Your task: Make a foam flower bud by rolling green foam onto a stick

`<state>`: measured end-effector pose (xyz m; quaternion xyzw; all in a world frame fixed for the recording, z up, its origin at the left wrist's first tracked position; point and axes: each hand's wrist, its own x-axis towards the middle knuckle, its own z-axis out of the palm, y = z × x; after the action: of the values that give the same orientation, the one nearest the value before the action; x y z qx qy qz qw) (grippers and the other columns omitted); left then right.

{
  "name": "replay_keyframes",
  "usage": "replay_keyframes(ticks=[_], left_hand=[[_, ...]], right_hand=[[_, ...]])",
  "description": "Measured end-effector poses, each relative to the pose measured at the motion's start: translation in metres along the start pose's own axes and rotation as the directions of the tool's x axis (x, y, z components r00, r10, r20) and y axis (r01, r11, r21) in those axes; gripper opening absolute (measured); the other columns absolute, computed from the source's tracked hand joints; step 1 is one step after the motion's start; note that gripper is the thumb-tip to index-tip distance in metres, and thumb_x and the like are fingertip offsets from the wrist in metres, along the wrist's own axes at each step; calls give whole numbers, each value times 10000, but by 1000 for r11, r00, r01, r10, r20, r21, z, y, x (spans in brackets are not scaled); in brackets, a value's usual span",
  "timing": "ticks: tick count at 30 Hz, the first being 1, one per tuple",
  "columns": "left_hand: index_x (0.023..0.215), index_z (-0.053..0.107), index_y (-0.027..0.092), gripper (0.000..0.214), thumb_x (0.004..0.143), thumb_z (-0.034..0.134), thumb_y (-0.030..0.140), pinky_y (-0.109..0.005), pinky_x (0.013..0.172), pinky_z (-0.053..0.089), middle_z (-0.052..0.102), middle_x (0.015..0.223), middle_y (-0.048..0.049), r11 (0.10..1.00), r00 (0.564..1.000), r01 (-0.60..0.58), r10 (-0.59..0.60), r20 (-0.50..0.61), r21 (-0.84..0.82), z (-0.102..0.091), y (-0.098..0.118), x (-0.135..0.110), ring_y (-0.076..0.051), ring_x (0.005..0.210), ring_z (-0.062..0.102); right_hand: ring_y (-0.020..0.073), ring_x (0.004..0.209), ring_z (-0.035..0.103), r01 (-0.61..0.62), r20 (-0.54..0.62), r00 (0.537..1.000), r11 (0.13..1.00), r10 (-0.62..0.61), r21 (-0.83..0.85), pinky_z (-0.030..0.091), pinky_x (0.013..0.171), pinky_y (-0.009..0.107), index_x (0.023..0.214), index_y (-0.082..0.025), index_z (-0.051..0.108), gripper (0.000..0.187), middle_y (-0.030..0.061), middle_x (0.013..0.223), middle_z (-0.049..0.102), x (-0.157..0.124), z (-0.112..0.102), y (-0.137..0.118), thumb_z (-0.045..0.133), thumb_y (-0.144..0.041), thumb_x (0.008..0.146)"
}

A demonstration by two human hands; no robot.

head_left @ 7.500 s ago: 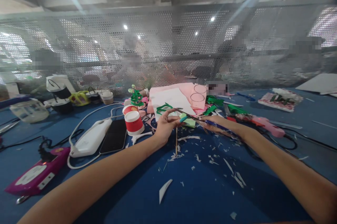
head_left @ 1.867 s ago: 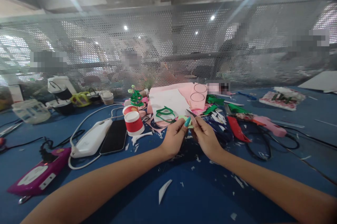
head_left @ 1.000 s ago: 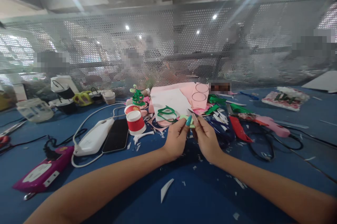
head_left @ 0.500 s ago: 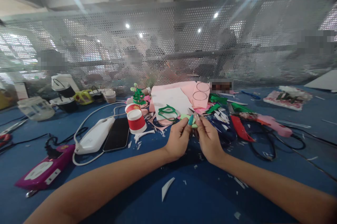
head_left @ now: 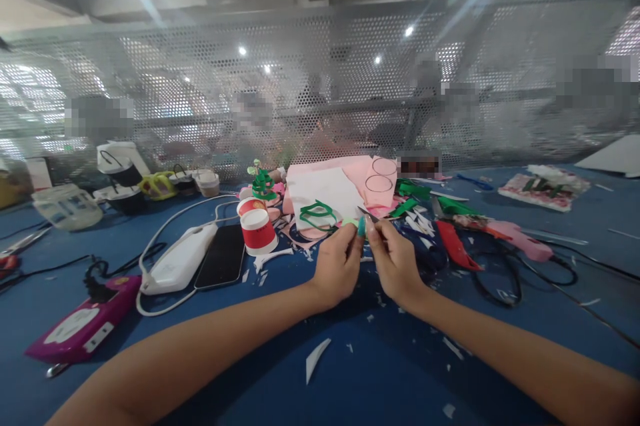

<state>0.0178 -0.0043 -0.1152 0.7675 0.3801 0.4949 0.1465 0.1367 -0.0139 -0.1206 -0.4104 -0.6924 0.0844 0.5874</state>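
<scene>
My left hand (head_left: 341, 259) is closed, its thumb and fingers pinching a small piece of light green paper (head_left: 349, 221). Close against it, my right hand (head_left: 397, 256) is closed too, thumb pressed beside the left thumb. A thin pointed metal blade (head_left: 368, 214) sticks out above the right fingers; its handle is hidden, so its kind is unclear. Just beyond the hands lie a white sheet (head_left: 323, 189) with a loop of green paper strip (head_left: 319, 214) on it, and pink paper (head_left: 380, 196) marked with drawn circles.
Red-and-white paper cups (head_left: 259, 233), a phone (head_left: 221, 256), a white power bank (head_left: 180, 259) and a purple power strip (head_left: 85, 323) lie on the left. To the right are a pink glue gun (head_left: 520, 239) with its cable and a red-handled cutter (head_left: 456, 246). Paper scraps litter the blue table (head_left: 240, 373).
Both hands stay together in nearly the same place. The right thumb and fingers have shifted slightly left against the left thumb, and less of the green paper shows between them.
</scene>
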Motion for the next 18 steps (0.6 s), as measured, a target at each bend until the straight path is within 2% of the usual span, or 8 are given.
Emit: replay_keyframes(ticks=[3,6,8,14,18], left_hand=[[669,416,175,302,886,328,365,-235,550,296,402,608,30,973,997,73,-67,33,-218,1,-2,1,-93,569,362],[668,413,171,331,870,345,423,-222,484,282,374,564,44,882,985,170,-149,81,-439,4,-6,3,-75,503,340],[679,422,169,326,844,394,448,-214,442,268,361,543,53,818,974,225,-184,129,-530,5,-8,4,-66,466,331],[635,387,171,351,762,529,466,-197,407,251,354,495,71,681,944,329,-220,247,-654,3,-8,5,-47,417,312],[685,418,168,321,761,535,458,-196,410,245,342,509,74,657,942,331,-189,276,-677,2,-9,4,-45,422,299]], right_hand=[[96,505,363,3,-11,1000,1000,-3,-20,296,509,235,704,-189,418,230,-40,585,390,0,0,-1,344,-272,905],[96,494,349,-9,-1,1000,1000,9,3,289,493,233,703,-190,420,234,-45,566,371,0,0,-2,340,-277,905],[97,494,345,-9,-3,1000,1000,9,26,287,487,233,688,-193,409,242,-45,566,368,0,-1,-2,346,-286,902],[103,505,341,-40,24,999,995,38,93,301,490,237,715,-195,441,237,-39,576,371,0,0,2,358,-316,901],[109,536,358,-95,77,994,981,83,168,316,501,236,739,-191,460,246,-31,600,385,-1,1,3,359,-348,898]])
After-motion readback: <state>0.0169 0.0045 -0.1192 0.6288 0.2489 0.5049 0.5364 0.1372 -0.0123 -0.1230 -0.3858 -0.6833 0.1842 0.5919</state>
